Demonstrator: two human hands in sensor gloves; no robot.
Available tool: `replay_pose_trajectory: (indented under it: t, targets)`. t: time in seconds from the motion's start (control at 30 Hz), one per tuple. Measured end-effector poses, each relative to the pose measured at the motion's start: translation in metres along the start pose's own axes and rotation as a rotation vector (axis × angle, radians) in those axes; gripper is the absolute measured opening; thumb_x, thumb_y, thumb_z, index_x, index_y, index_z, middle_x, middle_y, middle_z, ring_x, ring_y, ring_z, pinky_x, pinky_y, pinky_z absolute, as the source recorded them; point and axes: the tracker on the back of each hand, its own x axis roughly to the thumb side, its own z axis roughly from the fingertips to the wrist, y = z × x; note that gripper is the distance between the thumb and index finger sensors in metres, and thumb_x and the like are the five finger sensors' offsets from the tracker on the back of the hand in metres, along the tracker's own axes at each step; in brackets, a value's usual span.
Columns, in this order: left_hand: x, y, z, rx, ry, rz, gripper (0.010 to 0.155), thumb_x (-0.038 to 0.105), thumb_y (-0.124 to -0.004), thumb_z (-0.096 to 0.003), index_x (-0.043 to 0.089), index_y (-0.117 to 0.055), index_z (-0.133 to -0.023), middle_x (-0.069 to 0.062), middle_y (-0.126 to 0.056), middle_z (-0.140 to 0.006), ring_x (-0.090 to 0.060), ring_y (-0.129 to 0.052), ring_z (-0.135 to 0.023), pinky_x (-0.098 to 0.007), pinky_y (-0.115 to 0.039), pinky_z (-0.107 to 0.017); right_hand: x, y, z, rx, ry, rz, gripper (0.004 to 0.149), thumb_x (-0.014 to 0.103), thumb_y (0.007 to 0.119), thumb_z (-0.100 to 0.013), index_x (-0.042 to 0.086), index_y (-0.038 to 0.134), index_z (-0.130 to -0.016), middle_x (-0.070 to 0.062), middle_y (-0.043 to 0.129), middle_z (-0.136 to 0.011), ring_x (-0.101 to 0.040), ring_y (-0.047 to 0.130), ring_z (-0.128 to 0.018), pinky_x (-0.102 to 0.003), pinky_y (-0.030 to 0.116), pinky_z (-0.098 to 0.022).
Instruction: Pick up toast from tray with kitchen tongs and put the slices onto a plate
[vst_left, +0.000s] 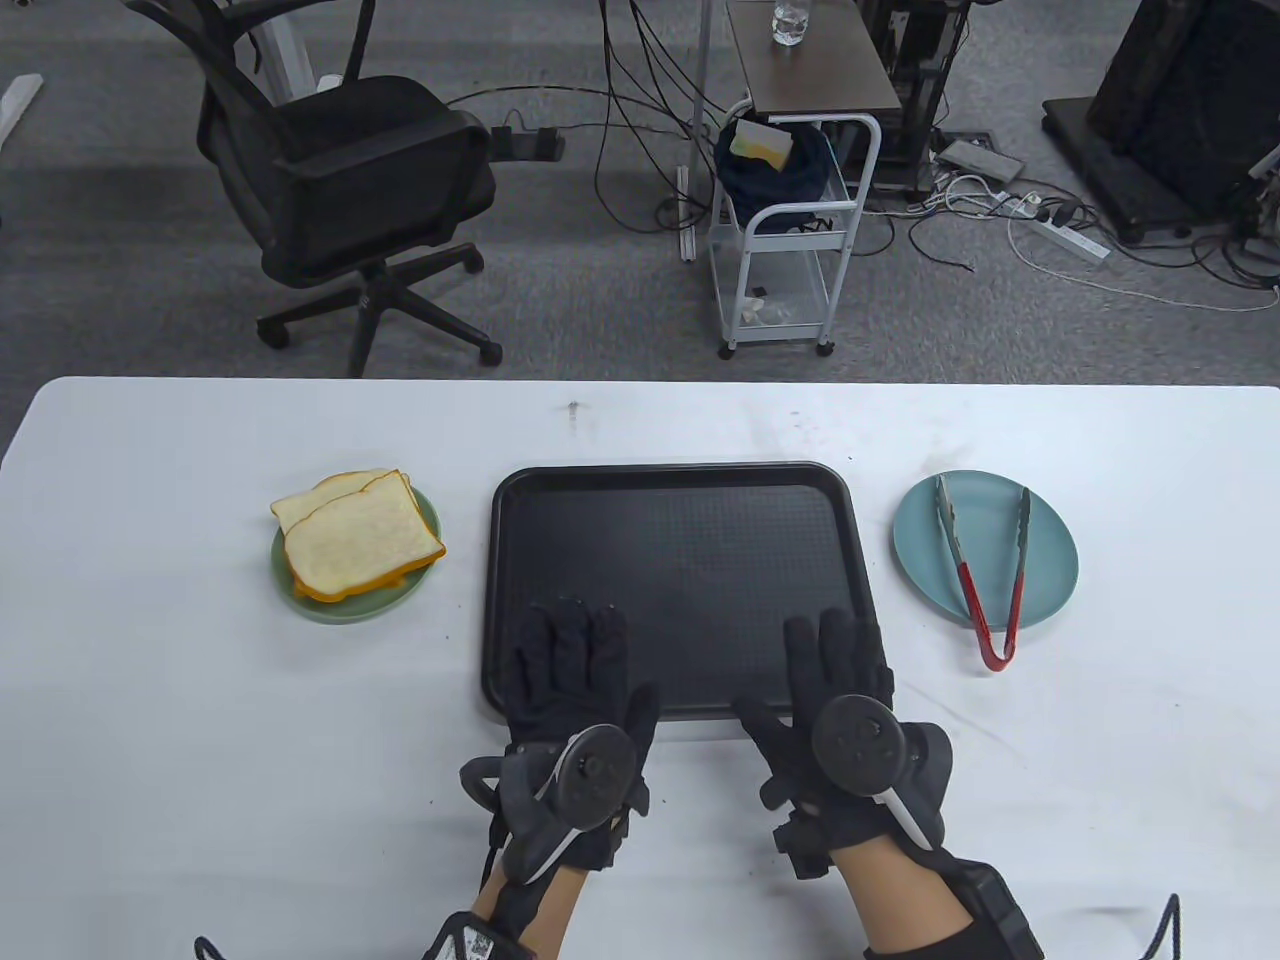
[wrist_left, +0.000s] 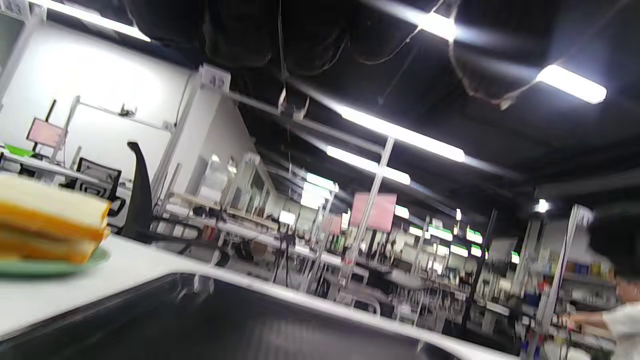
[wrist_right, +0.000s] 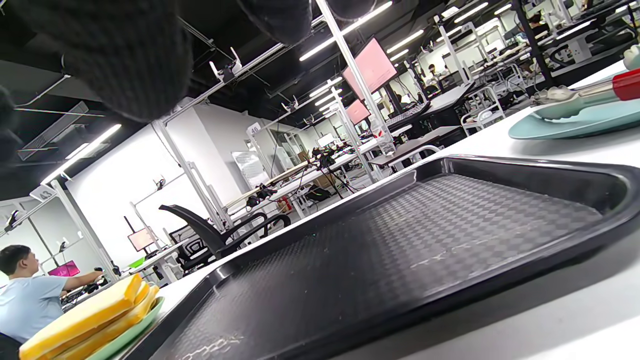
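The black tray (vst_left: 670, 560) lies bare in the middle of the table. To its left, stacked toast slices (vst_left: 360, 535) sit on a green plate (vst_left: 425, 510); they also show as toast (wrist_left: 50, 220) and toast (wrist_right: 90, 315) in the wrist views. Red-handled tongs (vst_left: 985, 570) lie across a blue plate (vst_left: 1050, 570) on the right, seen again as tongs (wrist_right: 585, 95). My left hand (vst_left: 565, 640) and right hand (vst_left: 830, 650) rest flat with straight fingers on the tray's near edge (wrist_right: 450, 300), holding nothing.
A black office chair (vst_left: 340, 190) and a white cart (vst_left: 790, 240) stand on the floor beyond the table's far edge. Cables run across the carpet. A person sits at a far desk in the right wrist view.
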Motion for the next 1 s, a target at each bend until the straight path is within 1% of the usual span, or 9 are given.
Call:
replay_pose_trajectory:
  t: [0.03, 0.07, 0.1, 0.13, 0.17, 0.33, 0.47, 0.63, 1.0]
  targets:
    - [-0.003, 0.001, 0.001, 0.008, 0.0, 0.049, 0.073, 0.058, -0.073, -0.0422, 0.034, -0.045, -0.105, -0.004, -0.047, -0.119, -0.043, -0.052, -0.112, -0.06, -0.052, -0.079, 0.0, 0.001, 0.0, 0.005, 0.006, -0.002, 0.082, 0.06, 0.075, -0.047, 0.019, 0.043, -0.111, -0.022, 0.027, -0.116, -0.053, 0.024, -0.101, -0.07, 0.04, -0.066]
    - [-0.005, 0.004, 0.001, 0.046, 0.02, 0.08, 0.072, 0.057, -0.073, -0.0426, 0.034, -0.045, -0.105, -0.004, -0.046, -0.119, -0.042, -0.049, -0.114, -0.06, -0.049, -0.081, 0.0, 0.002, 0.0, 0.0, 0.001, 0.005, 0.082, 0.06, 0.074, -0.047, 0.02, 0.043, -0.111, -0.022, 0.026, -0.116, -0.052, 0.024, -0.101, -0.069, 0.038, -0.066]
    - [-0.007, 0.007, 0.001, 0.05, 0.02, 0.055, 0.072, 0.058, -0.071, -0.0425, 0.034, -0.045, -0.105, -0.005, -0.046, -0.119, -0.042, -0.048, -0.113, -0.06, -0.049, -0.081, 0.0, 0.003, -0.001, 0.004, 0.001, 0.01, 0.081, 0.059, 0.074, -0.047, 0.02, 0.042, -0.111, -0.022, 0.025, -0.116, -0.052, 0.023, -0.101, -0.068, 0.038, -0.066]
    - [-0.009, 0.01, 0.001, 0.062, 0.018, 0.041, 0.071, 0.058, -0.07, -0.0423, 0.033, -0.047, -0.105, -0.002, -0.048, -0.119, -0.041, -0.049, -0.113, -0.059, -0.048, -0.081, 0.0, 0.004, -0.001, 0.014, -0.001, 0.016, 0.081, 0.059, 0.073, -0.048, 0.02, 0.041, -0.111, -0.022, 0.025, -0.116, -0.051, 0.022, -0.101, -0.068, 0.037, -0.066]
    - [-0.009, 0.009, 0.001, 0.065, 0.022, 0.033, 0.071, 0.058, -0.07, -0.0422, 0.034, -0.048, -0.105, -0.002, -0.048, -0.119, -0.04, -0.047, -0.114, -0.059, -0.047, -0.081, 0.0, 0.005, -0.001, 0.013, -0.001, 0.014, 0.081, 0.059, 0.073, -0.048, 0.02, 0.04, -0.111, -0.021, 0.024, -0.115, -0.051, 0.022, -0.101, -0.068, 0.036, -0.066]
    - [-0.009, 0.001, 0.0, 0.019, 0.014, -0.03, 0.069, 0.059, -0.067, -0.0418, 0.033, -0.052, -0.104, -0.002, -0.05, -0.117, -0.037, -0.045, -0.113, -0.054, -0.044, -0.081, -0.003, 0.01, -0.002, 0.019, 0.005, 0.034, 0.081, 0.058, 0.071, -0.049, 0.02, 0.036, -0.11, -0.021, 0.024, -0.115, -0.05, 0.021, -0.1, -0.066, 0.035, -0.066]
    - [-0.008, -0.001, -0.001, 0.014, 0.003, -0.072, 0.067, 0.059, -0.065, -0.0426, 0.032, -0.053, -0.103, -0.001, -0.051, -0.117, -0.035, -0.044, -0.113, -0.052, -0.042, -0.081, -0.004, 0.011, -0.004, 0.021, 0.005, 0.026, 0.079, 0.057, 0.07, -0.049, 0.019, 0.035, -0.11, -0.02, 0.024, -0.115, -0.049, 0.021, -0.1, -0.065, 0.034, -0.066]
    - [-0.006, -0.003, -0.001, 0.003, -0.003, -0.076, 0.067, 0.058, -0.064, -0.0428, 0.032, -0.053, -0.103, -0.001, -0.051, -0.117, -0.035, -0.044, -0.113, -0.052, -0.041, -0.081, -0.003, 0.011, -0.005, 0.027, -0.001, 0.024, 0.078, 0.057, 0.068, -0.05, 0.02, 0.035, -0.11, -0.02, 0.024, -0.115, -0.049, 0.021, -0.1, -0.065, 0.034, -0.066]
    - [-0.001, 0.001, 0.005, 0.019, -0.027, -0.066, 0.066, 0.057, -0.065, -0.043, 0.031, -0.054, -0.103, -0.002, -0.052, -0.117, -0.036, -0.045, -0.112, -0.052, -0.042, -0.081, -0.002, 0.014, -0.005, 0.047, -0.005, 0.026, 0.079, 0.057, 0.068, -0.05, 0.019, 0.035, -0.11, -0.02, 0.025, -0.115, -0.05, 0.022, -0.1, -0.065, 0.035, -0.066]
